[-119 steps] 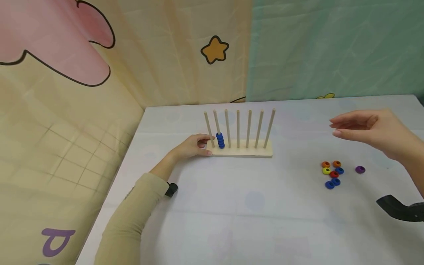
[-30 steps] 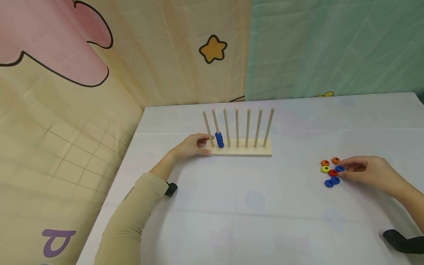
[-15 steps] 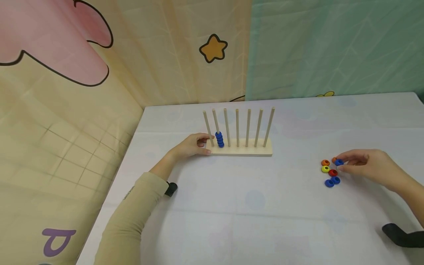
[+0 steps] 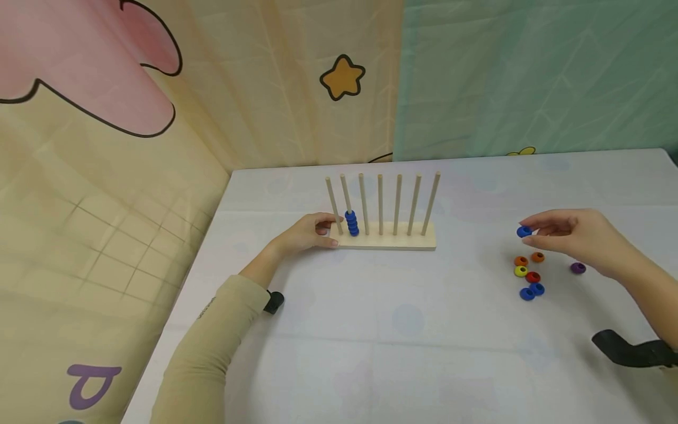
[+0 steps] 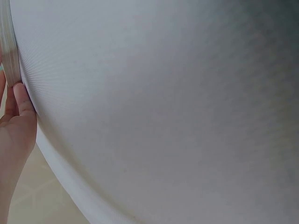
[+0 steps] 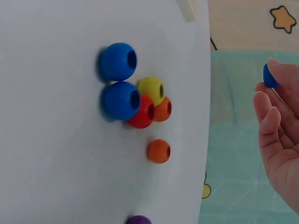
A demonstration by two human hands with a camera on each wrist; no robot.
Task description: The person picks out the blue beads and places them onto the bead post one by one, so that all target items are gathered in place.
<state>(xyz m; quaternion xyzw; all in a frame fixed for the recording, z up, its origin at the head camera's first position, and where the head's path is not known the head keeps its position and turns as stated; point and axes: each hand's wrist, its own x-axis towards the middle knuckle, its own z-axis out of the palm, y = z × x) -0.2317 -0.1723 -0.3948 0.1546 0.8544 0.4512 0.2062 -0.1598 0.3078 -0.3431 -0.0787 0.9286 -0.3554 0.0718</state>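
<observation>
Right fingers (image 4: 545, 217) pinching partly hidden blue bead (image 4: 522, 231), left fingers (image 4: 325, 242) gripping peg rack (image 4: 389, 239), right forearm (image 4: 647, 290) cropped

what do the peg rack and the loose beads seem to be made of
The peg rack looks like pale matte wood: the left wrist view shows streaky grain. The loose beads, smooth, evenly colored, may be painted wood or plastic.
</observation>
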